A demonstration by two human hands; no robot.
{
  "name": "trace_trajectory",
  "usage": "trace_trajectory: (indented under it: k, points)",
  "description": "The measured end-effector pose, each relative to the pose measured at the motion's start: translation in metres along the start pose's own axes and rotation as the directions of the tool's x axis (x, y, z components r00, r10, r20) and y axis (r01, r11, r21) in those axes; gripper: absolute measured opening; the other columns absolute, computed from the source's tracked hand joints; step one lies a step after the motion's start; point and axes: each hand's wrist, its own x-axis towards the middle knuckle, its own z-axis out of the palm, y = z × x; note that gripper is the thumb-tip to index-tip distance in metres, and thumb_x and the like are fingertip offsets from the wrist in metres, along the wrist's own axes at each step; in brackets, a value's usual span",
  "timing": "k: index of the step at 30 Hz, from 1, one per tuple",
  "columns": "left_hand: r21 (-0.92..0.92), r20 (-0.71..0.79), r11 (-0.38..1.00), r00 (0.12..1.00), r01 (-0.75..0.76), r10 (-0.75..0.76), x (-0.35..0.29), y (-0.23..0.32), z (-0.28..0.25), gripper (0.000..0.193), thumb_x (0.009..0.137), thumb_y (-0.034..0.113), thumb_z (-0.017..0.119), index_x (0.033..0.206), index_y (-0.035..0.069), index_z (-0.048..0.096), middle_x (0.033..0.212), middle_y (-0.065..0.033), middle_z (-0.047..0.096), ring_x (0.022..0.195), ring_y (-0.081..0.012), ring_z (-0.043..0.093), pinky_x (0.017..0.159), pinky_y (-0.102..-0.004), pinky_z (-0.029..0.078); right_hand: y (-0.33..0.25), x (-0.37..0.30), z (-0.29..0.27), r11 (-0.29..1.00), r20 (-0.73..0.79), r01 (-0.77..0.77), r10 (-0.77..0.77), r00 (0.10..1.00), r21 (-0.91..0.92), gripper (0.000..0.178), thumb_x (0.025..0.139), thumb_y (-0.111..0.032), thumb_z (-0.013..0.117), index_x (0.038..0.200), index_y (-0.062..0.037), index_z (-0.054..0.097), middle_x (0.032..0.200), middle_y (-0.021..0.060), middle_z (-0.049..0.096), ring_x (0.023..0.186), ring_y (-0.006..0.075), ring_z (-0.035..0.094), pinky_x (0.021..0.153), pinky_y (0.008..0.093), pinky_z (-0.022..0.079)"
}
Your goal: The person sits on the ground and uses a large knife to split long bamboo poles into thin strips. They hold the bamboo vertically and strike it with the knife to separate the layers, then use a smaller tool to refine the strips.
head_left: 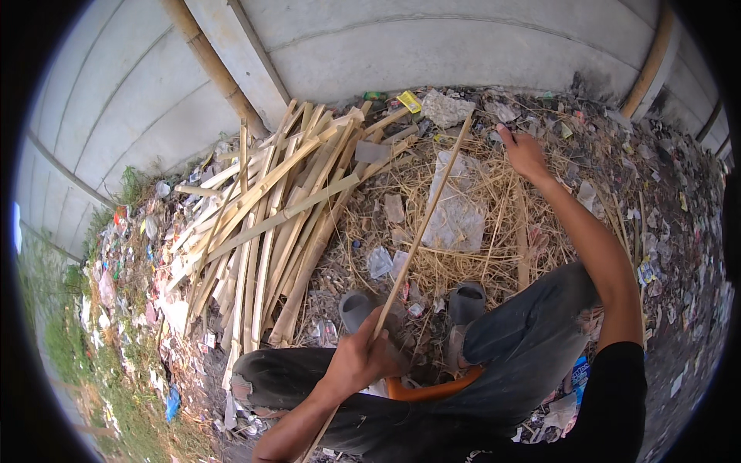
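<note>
A long, thin bamboo strip (426, 220) slants from the lower edge up toward the wall. My left hand (359, 361) is wrapped round its lower part, between my knees. Out to the right of the strip's far end, my right arm reaches forward. My right hand (526, 154) has its fingers curled and is apart from the strip; whatever it may hold is hidden. Beneath the strip lie tangled bamboo shavings (502, 231) and a crumpled pale plastic sheet (457, 208).
A heap of split bamboo slats (270, 216) lies to the left. Litter covers the ground (671, 231). A grey panel wall (463, 54) with bamboo poles (207, 58) stands at the back. My sandalled feet (466, 303) are in front, with an orange curved piece (432, 390) between my legs.
</note>
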Motion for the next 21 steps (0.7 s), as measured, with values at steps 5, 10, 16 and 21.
trace_trajectory:
  k: [5,10,16,21]
  points:
    - [-0.014,-0.013,0.999,0.999,0.038,-0.039,0.007,-0.006,-0.006,0.053,0.102,0.015,0.061,0.148,-0.006,0.046,0.088,-0.0144,0.070,0.084,-0.0123,0.064,0.075,-0.0302,0.051,-0.080,-0.052,0.008,0.952,0.167,0.256,-0.283,0.944,0.166,0.073,0.104,-0.058,0.044,0.071,0.0037,0.062,0.056,0.0197,0.055,0.056,0.0395,0.059,0.060,0.0505,0.045]
    - [-0.105,-0.094,0.994,0.995,-0.024,0.014,0.017,-0.013,-0.015,0.055,0.102,0.020,0.062,0.149,-0.002,0.046,0.104,-0.0219,0.073,0.098,-0.0150,0.068,0.087,-0.0325,0.052,-0.149,-0.124,0.019,0.883,0.552,0.364,-0.469,0.690,0.295,0.069,0.104,-0.056,0.047,0.074,0.0026,0.066,0.057,0.0209,0.058,0.058,0.0416,0.063,0.062,0.0512,0.050]
    - [-0.039,-0.147,0.999,0.989,0.029,-0.035,0.019,-0.015,-0.020,0.060,0.098,0.017,0.065,0.151,-0.005,0.043,0.098,-0.0154,0.073,0.092,-0.0125,0.066,0.087,-0.0303,0.052,-0.177,-0.202,0.043,0.701,0.539,0.552,-0.707,0.458,0.451,0.072,0.102,-0.063,0.047,0.074,0.0009,0.067,0.055,0.0211,0.059,0.054,0.0408,0.064,0.058,0.0497,0.053]
    - [0.047,-0.197,0.990,0.973,0.133,-0.121,0.019,-0.009,-0.025,0.062,0.096,0.014,0.065,0.151,-0.004,0.043,0.092,-0.0152,0.072,0.085,-0.0104,0.064,0.081,-0.0294,0.053,-0.185,-0.176,0.040,0.720,0.582,0.592,-0.670,0.460,0.362,0.075,0.101,-0.066,0.042,0.078,-0.0005,0.070,0.069,0.0247,0.067,0.071,0.0458,0.069,0.068,0.0541,0.055]
